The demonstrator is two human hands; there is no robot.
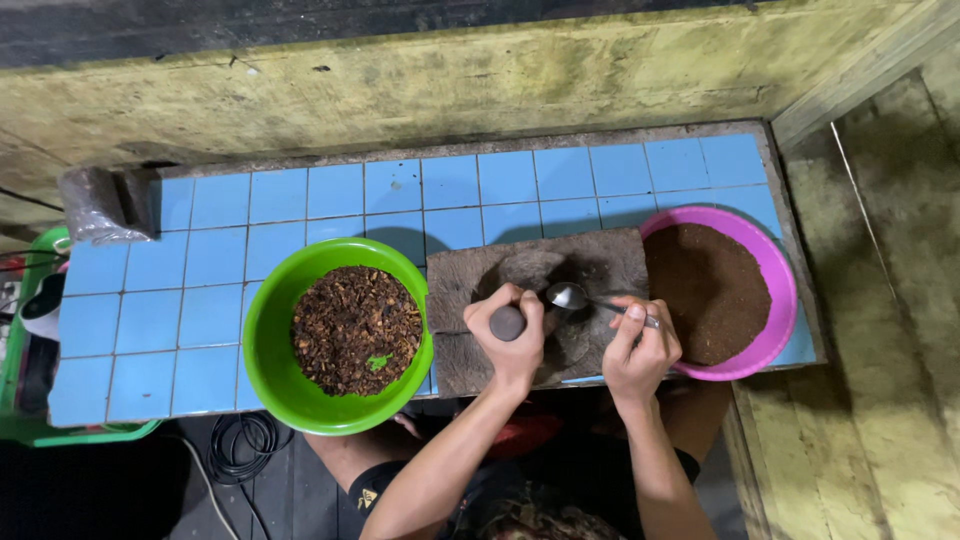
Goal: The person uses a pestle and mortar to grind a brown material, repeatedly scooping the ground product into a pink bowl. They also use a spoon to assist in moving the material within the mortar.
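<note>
My left hand (513, 333) is closed around a grey stone pestle (507, 323) held upright over a flat, dark grinding stone (470, 275). My right hand (640, 345) pinches the handle of a metal spoon (567, 296), whose bowl rests on the stone just right of the pestle. A green bowl (262, 330) to the left holds coarse dark brown bits with a small green scrap. A pink bowl (778, 285) to the right holds fine brown powder.
The blue tiled counter (210, 300) runs along a worn yellowish wall. A filled plastic bag (105, 205) lies at the far left corner. A green crate (25, 330) stands left of the counter; black cable (240, 445) coils on the floor below.
</note>
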